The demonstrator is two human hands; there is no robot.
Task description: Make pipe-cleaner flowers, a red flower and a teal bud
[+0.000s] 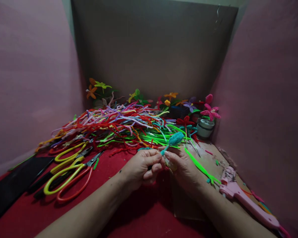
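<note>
A teal pipe-cleaner petal [176,138], looped and rounded at its top, points up and to the right between my two hands. My left hand [149,163] pinches its twisted lower end from the left, fingers curled. From the right, my right hand [182,165] closes its thumb and fingers around the same base. Part of the stem and the fingertips behind it are hidden. Just beyond my hands lie bright green pipe cleaners [156,136].
A big heap of coloured pipe cleaners [114,120] spreads behind. Scissors [74,181] and pliers [83,153] lie left on the red cloth [139,211]. At right rests a pink glue gun [248,201]. Finished flowers [210,111] line the back, some potted [205,128].
</note>
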